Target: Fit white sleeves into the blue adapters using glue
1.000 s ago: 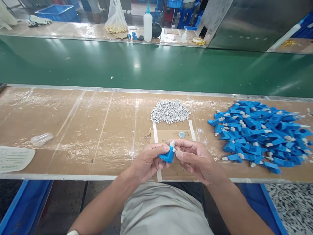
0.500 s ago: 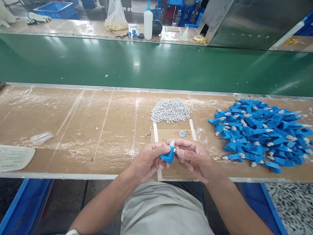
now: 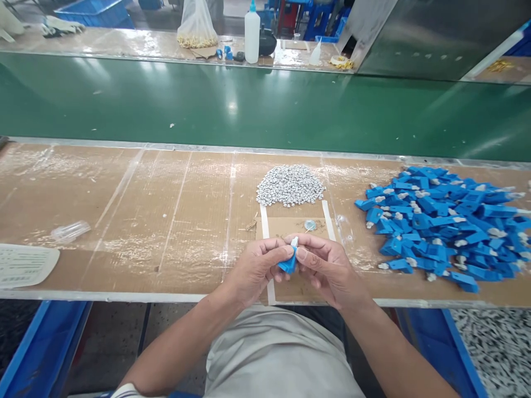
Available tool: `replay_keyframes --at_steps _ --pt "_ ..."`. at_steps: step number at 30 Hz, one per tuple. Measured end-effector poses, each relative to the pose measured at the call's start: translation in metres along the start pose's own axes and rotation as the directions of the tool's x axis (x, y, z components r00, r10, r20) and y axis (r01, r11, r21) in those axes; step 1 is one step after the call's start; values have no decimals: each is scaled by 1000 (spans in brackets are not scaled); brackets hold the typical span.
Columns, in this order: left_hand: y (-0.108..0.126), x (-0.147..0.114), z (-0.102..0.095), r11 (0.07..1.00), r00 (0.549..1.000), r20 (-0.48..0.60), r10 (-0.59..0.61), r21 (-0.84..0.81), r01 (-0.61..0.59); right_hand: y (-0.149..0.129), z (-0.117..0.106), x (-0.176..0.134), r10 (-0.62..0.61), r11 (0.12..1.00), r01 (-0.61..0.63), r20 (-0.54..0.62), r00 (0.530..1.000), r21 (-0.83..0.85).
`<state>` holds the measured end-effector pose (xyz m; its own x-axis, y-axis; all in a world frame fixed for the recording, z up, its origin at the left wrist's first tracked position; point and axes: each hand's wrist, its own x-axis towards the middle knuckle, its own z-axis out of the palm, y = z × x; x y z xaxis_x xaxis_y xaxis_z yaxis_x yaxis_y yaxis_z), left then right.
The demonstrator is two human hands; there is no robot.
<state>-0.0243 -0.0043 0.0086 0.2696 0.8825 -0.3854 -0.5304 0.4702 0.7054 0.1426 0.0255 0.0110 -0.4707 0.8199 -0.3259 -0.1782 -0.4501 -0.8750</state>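
Note:
A small blue plastic part [image 3: 287, 265] with a whitish tip pointing away from me is held between my two hands, just above the near edge of the table. My left hand [image 3: 262, 266] is closed on its left side, thumb on top. From the right, my right hand [image 3: 326, 266] pinches the same part near its tip; whether a tiny piece sits under those fingers is hidden. Beyond the hands lies a heap of small grey pieces [image 3: 290, 186]. To the right spreads a large pile of similar blue parts [image 3: 443, 221] with whitish tips.
Brown cardboard [image 3: 199, 221] covers the table, with a small clear round dish [image 3: 310, 225] near my hands. At left are clear plastic tubes [image 3: 70, 232] and a printed sheet [image 3: 27, 266]. A green conveyor belt [image 3: 186, 105] runs behind; a white bottle [image 3: 251, 36] stands past it.
My right thumb and fingers have closed in against the blue part, near its whitish tip. The part has turned slightly in my left hand. The view has shifted a little.

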Motion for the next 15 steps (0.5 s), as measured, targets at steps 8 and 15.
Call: replay_keyframes --at_steps 8,15 --pt "12 -11 8 998 992 127 11 -57 -4 -28 3 -23 30 998 -31 -21 999 -55" --pt "16 -15 17 962 976 17 216 -176 -209 -36 13 -37 -275 928 237 -101 956 -289"
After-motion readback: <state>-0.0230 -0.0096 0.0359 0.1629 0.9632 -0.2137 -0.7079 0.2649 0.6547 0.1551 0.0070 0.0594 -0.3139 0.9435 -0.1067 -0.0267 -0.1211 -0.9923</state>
